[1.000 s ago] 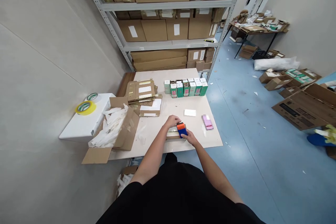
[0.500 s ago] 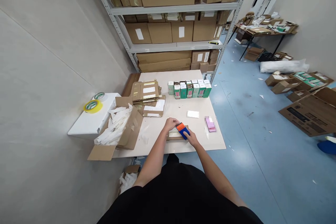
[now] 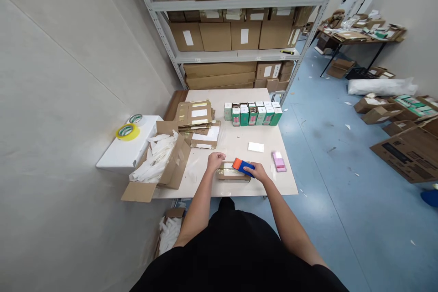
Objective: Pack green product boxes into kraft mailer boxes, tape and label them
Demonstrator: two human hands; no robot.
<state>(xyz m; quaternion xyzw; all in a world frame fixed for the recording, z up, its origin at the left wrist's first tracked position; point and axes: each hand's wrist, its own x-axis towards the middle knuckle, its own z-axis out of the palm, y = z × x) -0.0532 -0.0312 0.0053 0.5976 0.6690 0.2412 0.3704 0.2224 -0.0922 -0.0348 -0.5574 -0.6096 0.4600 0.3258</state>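
Note:
A small flat cardboard box (image 3: 230, 174) lies near the front edge of the pale table (image 3: 239, 141). My left hand (image 3: 215, 161) rests curled on the box's left end. My right hand (image 3: 259, 172) grips an orange and blue tool (image 3: 242, 165) laid across the top of the box. A white card (image 3: 256, 147) and a pink packet (image 3: 279, 162) lie just right of my hands.
A row of green and white cartons (image 3: 252, 114) stands mid-table, flattened cardboard (image 3: 196, 121) to its left. An open box of white wrappers (image 3: 155, 164) overhangs the left edge, beside tape rolls (image 3: 127, 132). Shelving with brown boxes (image 3: 236, 32) stands behind. Boxes litter the blue floor (image 3: 393, 114).
My right hand has turned the orange and blue tool flatter and slid it rightward along the box top. My left hand stays on the box's left end. The camera has shifted.

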